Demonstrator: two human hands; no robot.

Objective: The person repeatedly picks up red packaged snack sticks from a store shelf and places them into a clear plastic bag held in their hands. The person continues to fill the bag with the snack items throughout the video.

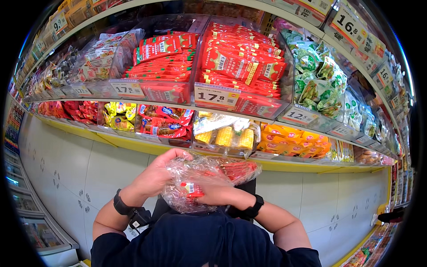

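My left hand point(159, 175) grips the gathered upper left side of a crinkled clear plastic bag point(176, 200) in front of my chest. Small red snack packets point(237, 169) are bundled in the clear plastic at its right end. My right hand point(217, 193), blurred, is at the bag's lower middle with its fingers partly veiled by plastic. Close against those fingers is one red packet with a white barcode label point(190, 188). Whether the fingers are closed on that packet is not clear.
Before me, a shelf bin point(213, 96) holds red packets point(240, 63), beside another bin of red-and-green ones point(160, 50). Green-and-white packs point(317, 73) fill bins to the right. Below sit packed corn cobs point(225, 136) and orange packs point(293, 140). A freezer case point(50, 230) stands at left.
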